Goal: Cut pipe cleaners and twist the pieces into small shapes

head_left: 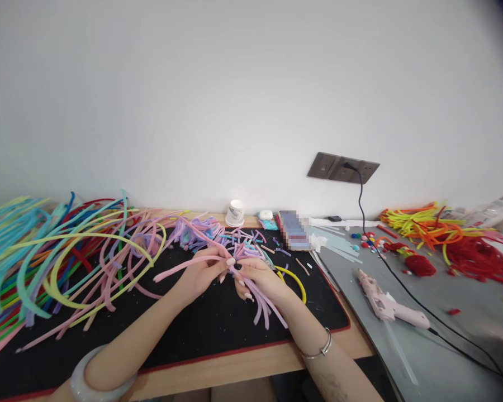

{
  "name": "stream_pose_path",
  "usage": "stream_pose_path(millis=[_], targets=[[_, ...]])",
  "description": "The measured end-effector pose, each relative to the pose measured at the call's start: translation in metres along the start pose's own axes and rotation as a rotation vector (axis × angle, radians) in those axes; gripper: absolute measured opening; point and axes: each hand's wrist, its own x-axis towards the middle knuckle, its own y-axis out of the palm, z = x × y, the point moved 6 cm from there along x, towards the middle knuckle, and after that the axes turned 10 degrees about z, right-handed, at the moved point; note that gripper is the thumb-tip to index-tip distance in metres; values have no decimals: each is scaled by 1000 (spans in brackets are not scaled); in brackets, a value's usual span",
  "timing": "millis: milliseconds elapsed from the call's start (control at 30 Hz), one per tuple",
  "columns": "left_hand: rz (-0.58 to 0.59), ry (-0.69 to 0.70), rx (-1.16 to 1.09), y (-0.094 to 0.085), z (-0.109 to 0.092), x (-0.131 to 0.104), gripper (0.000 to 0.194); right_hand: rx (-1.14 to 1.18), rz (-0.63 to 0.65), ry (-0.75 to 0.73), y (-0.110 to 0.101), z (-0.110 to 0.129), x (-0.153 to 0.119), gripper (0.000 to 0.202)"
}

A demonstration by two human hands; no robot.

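Note:
Over the black mat, both my hands meet on a bunch of pink and lilac pipe cleaners. My left hand is closed on it, and one pink stem sticks out to the left. My right hand pinches the same bunch close beside the left fingertips, with loose ends hanging below the palm. The exact spot where the fingertips meet is partly hidden. Just behind the hands lie cut lilac, pink and blue pipe cleaner pieces. A yellow pipe cleaner curves beside my right hand.
Long multicoloured pipe cleaners spread across the left. A paper cup and a phone stand at the back. On the grey table at right lie a pink glue gun, its black cord, pompoms and red pipe cleaners.

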Motion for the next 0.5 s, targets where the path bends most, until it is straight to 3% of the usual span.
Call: stream_pose_path(millis=[333, 500], targets=[[-52, -35, 88, -1, -7, -1, 25, -69, -66, 41, -3, -2, -1, 29], [-17, -21, -85, 4, 2, 2, 26, -240, -150, 50, -4, 4, -1, 34]])
